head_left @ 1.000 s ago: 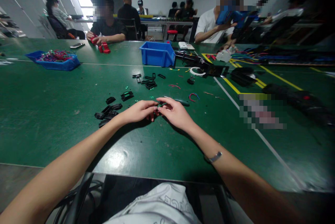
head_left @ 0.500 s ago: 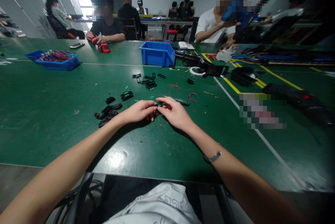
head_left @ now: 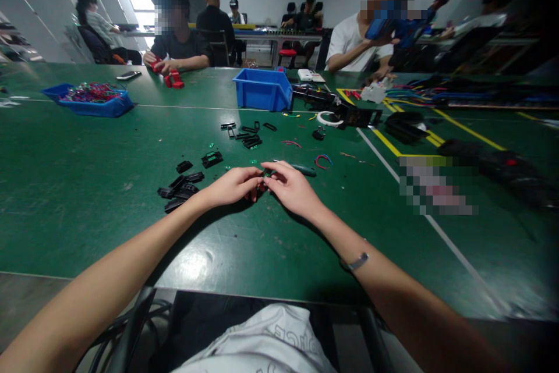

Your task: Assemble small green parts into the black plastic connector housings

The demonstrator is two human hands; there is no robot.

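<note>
My left hand [head_left: 238,185] and my right hand [head_left: 288,184] meet at the fingertips above the green table [head_left: 262,245]. Between them they pinch a small dark part [head_left: 265,174], mostly covered by the fingers, so its kind is unclear. Just behind my right hand lies a screwdriver with a dark green handle [head_left: 304,170]. Left of my left hand sits a heap of black plastic housings [head_left: 179,189]. A black housing with a green piece in it [head_left: 212,158] lies beyond that hand. Several black rectangular frames [head_left: 252,141] are scattered farther back.
A blue bin [head_left: 262,91] stands beyond the frames, and a blue tray of coloured wires [head_left: 94,96] is at the left. Black cables and parts [head_left: 349,112] lie at the right. Short red and blue wires [head_left: 323,161] rest nearer. Two people sit across the table.
My hands stay almost in place, fingertips still together on the small part. Across the table, a co-worker's raised blue object has shifted slightly.
</note>
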